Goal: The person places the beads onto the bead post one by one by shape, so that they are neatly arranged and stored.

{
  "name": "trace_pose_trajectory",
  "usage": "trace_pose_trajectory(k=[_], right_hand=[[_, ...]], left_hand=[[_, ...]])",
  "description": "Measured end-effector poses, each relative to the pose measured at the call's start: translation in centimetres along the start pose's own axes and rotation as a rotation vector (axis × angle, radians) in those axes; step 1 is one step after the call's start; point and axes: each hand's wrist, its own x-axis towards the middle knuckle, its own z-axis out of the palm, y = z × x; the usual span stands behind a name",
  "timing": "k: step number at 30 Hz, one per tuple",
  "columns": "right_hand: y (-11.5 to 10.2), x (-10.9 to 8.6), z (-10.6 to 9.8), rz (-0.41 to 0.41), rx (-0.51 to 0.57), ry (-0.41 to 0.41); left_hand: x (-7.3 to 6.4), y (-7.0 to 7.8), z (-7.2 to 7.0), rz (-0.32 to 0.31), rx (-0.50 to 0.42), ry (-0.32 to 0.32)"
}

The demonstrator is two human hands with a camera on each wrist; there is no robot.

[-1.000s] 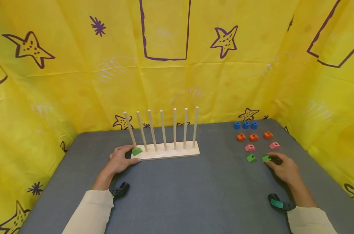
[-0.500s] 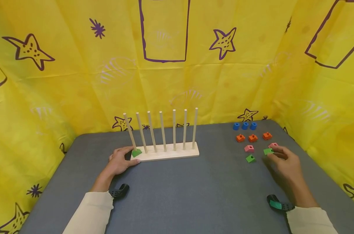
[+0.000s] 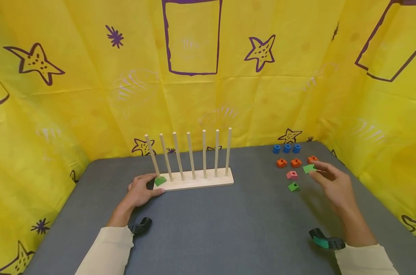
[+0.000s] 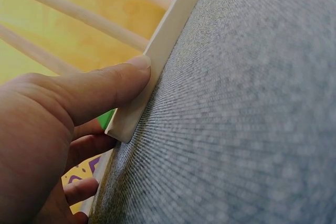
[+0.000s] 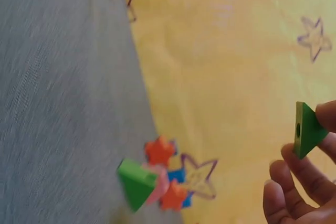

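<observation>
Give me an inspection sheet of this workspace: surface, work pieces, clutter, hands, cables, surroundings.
Surface: grey table
Work pieces: wooden rack with seven pegs; green block at the leftmost peg's foot; on the table, three blue pieces, three orange pieces, one pink piece, one green piece visible
Clutter: nothing seen
Hands: left hand grips the rack's left end; right hand pinches another green block above the table
Cables: nothing seen
Surroundings: yellow cloth, purple stars
</observation>
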Motion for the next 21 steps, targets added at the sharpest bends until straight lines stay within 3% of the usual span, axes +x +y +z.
trace_pose_trajectory(k=[21], right_hand=[[-9.9, -0.6, 2.4, -0.242, 0.154, -0.088]], left_hand=[[-0.1, -0.1, 0.0, 0.004, -0.012, 0.001]])
